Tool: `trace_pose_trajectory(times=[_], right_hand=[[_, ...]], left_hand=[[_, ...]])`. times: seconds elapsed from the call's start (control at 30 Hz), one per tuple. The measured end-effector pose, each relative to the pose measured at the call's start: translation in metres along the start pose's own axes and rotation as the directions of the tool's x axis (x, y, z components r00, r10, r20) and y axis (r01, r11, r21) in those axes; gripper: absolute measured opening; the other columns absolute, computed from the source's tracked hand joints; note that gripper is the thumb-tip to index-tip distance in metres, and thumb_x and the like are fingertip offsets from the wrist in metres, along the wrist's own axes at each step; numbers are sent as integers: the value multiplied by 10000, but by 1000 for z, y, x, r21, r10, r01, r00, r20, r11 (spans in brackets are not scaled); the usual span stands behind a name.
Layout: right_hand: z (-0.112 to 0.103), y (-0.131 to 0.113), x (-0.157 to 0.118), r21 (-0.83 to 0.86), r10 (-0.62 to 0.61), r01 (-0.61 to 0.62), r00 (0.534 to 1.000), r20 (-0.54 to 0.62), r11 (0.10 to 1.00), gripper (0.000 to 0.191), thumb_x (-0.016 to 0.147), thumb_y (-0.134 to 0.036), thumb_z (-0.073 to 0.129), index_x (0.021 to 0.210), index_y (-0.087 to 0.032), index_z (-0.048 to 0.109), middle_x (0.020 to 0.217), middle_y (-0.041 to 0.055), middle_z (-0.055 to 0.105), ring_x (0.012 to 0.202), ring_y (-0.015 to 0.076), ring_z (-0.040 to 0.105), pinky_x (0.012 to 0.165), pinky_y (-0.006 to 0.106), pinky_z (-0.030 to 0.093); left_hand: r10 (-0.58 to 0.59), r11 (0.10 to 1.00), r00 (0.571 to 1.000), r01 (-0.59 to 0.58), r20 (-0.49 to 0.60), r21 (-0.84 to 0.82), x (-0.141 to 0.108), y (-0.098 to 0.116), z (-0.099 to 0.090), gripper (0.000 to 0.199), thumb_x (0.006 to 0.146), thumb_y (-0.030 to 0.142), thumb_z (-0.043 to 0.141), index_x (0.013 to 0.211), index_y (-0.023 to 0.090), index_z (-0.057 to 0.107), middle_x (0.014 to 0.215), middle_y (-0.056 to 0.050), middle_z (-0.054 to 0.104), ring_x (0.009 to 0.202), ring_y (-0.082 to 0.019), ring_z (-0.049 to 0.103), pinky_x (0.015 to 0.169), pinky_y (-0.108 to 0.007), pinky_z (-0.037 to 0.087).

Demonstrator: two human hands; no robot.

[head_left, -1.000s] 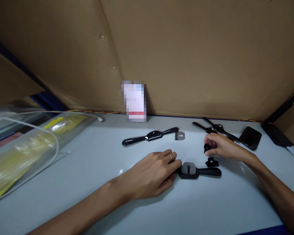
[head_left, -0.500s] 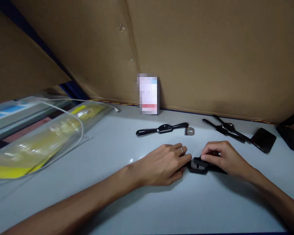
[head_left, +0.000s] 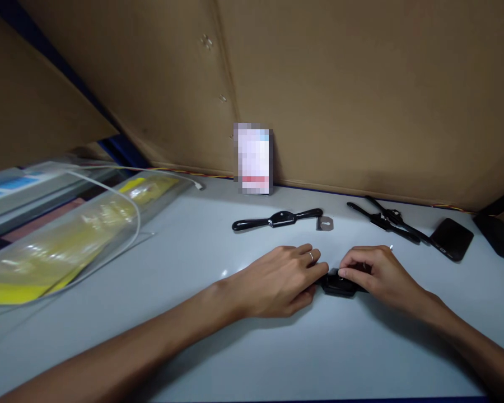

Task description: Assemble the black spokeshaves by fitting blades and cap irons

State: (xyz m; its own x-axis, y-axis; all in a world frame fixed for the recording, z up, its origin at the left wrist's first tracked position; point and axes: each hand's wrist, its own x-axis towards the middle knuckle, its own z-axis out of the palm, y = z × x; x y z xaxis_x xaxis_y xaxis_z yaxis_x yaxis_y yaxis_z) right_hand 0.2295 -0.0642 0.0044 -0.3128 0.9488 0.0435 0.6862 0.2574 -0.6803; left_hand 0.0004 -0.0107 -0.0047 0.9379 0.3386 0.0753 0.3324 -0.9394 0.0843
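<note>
A black two-handled tool lies on the pale table below my hands. My left hand, with a ring on one finger, is closed round the tool's left handle and covers most of it. The thumb and index finger of my right hand pinch a small black piece over the tool's middle. Farther back lies a second black tool with a flat metal blade beside its right handle. Two more black tools lie crossed at the right.
A dark phone-like object lies at the right. A lit, pixelated screen leans on the cardboard wall. Plastic-wrapped yellow packaging and a white cable are at the left.
My right hand has moved slightly left, and the small black piece now sits down over the opening in the tool's middle. My left hand has kept its hold.
</note>
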Motion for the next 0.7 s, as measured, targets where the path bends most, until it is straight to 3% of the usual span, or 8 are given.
trace_pose_trajectory(times=[0.07,0.17,0.3,0.4,0.53,0.7], right_hand=[[-3,-2,0,-5,-22,22,999,-33,1000,154,929,-266,605,830,-236,718,800,-16,738,690,147,610,673,288,437],[-17,0,1,-105,-65,46,981,-182,993,232,971,-326,540,826,-227,691,794,3,721,693,162,605,657,293,429],[-48,10,0,-428,-20,-114,955,-296,897,404,990,-402,483,636,-218,551,602,5,584,549,158,467,563,312,313],[-68,22,-2,-584,136,-226,972,-194,780,384,980,-375,492,636,-219,565,601,12,587,553,166,478,556,310,274],[-84,37,-7,-649,304,-289,948,-92,703,131,887,-222,569,850,-249,692,782,24,690,717,199,604,600,290,310],[-90,41,-8,-551,287,-180,951,115,815,138,837,-195,641,931,-269,711,845,6,703,793,193,620,657,289,358]], left_hand=[[-6,1000,1000,6,9,2,0,0,-1,136,905,195,555,1034,181,595,939,-52,627,847,-221,588,688,-352,474],[-5,1000,1000,5,14,3,-1,0,-1,116,893,188,558,1005,183,589,935,-50,622,851,-225,587,691,-361,475],[9,1000,1000,-9,-22,-20,0,-1,0,63,868,168,561,928,185,573,888,-41,606,799,-215,570,663,-362,460],[11,999,999,-13,-43,-38,0,-2,1,60,859,152,551,905,186,565,872,-40,597,786,-213,565,658,-360,454],[9,999,999,-10,-31,-50,-1,-2,1,71,858,135,542,900,190,555,878,-37,595,793,-215,563,668,-360,452],[18,998,999,-21,-43,-56,-1,-1,0,76,853,124,535,890,189,553,867,-32,588,775,-211,551,659,-356,434]])
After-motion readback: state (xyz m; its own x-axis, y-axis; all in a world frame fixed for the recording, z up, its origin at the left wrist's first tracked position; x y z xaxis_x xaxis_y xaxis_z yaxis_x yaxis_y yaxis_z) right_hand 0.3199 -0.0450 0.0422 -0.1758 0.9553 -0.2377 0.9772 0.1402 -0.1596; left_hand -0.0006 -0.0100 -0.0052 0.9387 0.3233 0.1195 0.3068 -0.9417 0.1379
